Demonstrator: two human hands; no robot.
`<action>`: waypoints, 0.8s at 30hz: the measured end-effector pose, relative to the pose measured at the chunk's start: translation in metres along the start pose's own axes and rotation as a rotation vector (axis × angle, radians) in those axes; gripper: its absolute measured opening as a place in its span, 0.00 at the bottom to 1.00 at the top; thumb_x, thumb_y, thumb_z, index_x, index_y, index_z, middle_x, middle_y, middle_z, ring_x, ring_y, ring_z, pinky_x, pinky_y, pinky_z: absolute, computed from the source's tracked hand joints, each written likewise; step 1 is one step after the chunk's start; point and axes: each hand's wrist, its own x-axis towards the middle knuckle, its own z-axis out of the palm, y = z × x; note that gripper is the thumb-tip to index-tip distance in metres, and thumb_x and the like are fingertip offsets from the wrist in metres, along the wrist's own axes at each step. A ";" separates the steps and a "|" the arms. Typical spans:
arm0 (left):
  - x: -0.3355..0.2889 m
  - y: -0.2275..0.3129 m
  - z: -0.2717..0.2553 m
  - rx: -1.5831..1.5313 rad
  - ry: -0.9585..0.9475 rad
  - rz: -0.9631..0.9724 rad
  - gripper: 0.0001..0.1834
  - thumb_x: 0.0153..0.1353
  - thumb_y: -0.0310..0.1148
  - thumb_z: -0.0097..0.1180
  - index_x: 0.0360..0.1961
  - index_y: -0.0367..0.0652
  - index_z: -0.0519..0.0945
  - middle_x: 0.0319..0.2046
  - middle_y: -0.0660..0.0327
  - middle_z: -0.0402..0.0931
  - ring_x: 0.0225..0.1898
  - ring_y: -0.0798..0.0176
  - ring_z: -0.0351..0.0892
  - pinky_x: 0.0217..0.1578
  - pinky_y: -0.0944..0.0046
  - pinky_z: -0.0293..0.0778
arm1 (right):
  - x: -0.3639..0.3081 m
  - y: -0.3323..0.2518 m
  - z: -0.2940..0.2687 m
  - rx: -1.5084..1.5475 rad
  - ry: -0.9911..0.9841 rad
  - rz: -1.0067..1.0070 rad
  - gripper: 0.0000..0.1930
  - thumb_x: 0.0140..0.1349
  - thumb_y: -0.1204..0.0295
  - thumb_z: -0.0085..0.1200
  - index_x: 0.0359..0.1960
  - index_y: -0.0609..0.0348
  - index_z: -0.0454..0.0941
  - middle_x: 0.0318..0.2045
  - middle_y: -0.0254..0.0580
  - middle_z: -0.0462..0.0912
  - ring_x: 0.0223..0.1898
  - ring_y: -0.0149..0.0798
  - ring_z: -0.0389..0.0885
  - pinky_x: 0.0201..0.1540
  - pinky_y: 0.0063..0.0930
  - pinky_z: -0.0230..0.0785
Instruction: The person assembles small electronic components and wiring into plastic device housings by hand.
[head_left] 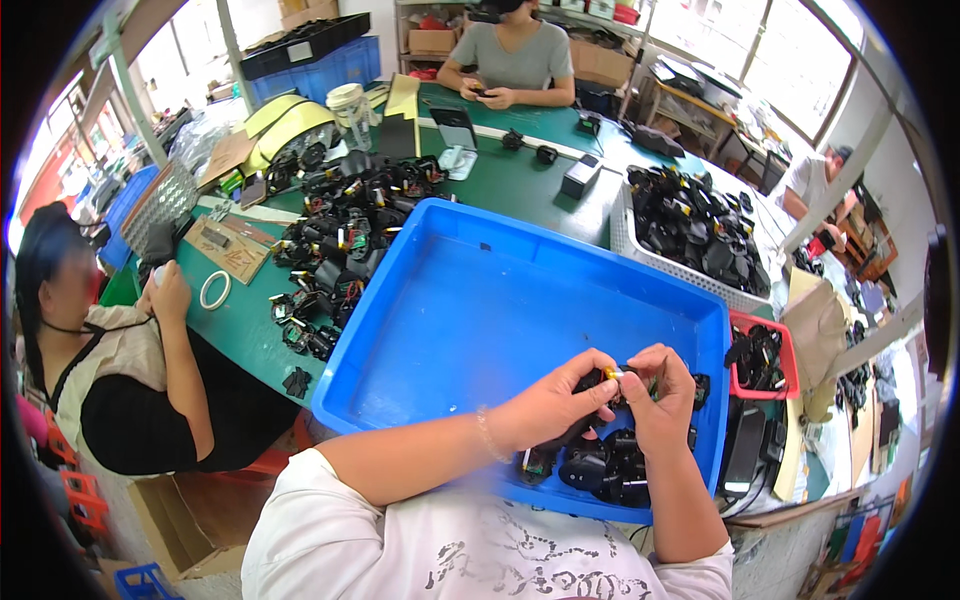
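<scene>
Over the near right part of a blue plastic tray (pixel 440 208), my left hand (pixel 560 402) and my right hand (pixel 662 405) meet with fingers pinched together. Between them is a small black electronic part, mostly covered by my fingers. A yellow and white piece (pixel 613 374) shows at the fingertips. Its exact kind cannot be made out. Beneath my hands, several black plastic housings (pixel 610 465) lie in the tray's near right corner.
A heap of black electronic assemblies (pixel 345 215) sits left of the tray. A white basket (pixel 690 275) and a red basket (pixel 790 350) hold more at the right. One person (pixel 120 370) sits at the left, another (pixel 515 60) across the green table (pixel 530 190).
</scene>
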 end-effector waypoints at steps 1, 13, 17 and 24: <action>0.000 0.001 0.001 0.059 0.023 -0.021 0.09 0.68 0.36 0.45 0.46 0.47 0.66 0.36 0.63 0.68 0.39 0.71 0.72 0.34 0.67 0.74 | 0.000 0.001 0.000 0.077 0.010 0.057 0.07 0.52 0.80 0.59 0.30 0.60 0.73 0.27 0.30 0.71 0.26 0.21 0.65 0.29 0.15 0.56; 0.000 -0.005 -0.007 0.712 0.124 0.454 0.18 0.64 0.41 0.51 0.48 0.41 0.69 0.49 0.51 0.62 0.40 0.60 0.70 0.45 0.62 0.68 | 0.005 -0.001 -0.010 -0.030 -0.094 0.174 0.05 0.52 0.81 0.56 0.26 0.61 0.71 0.22 0.26 0.70 0.22 0.17 0.60 0.24 0.14 0.52; -0.002 -0.005 -0.007 0.757 0.139 0.348 0.19 0.63 0.40 0.52 0.49 0.41 0.68 0.55 0.47 0.60 0.41 0.58 0.71 0.44 0.61 0.69 | 0.005 -0.006 -0.007 -0.144 -0.092 0.172 0.04 0.53 0.81 0.55 0.28 0.62 0.72 0.22 0.26 0.70 0.23 0.18 0.61 0.25 0.14 0.53; -0.003 0.002 -0.005 0.831 0.121 0.292 0.18 0.62 0.36 0.51 0.50 0.40 0.67 0.53 0.44 0.60 0.47 0.49 0.71 0.47 0.58 0.67 | 0.005 -0.006 -0.003 -0.182 -0.134 0.196 0.02 0.56 0.82 0.51 0.29 0.62 0.72 0.23 0.26 0.69 0.25 0.19 0.62 0.27 0.15 0.55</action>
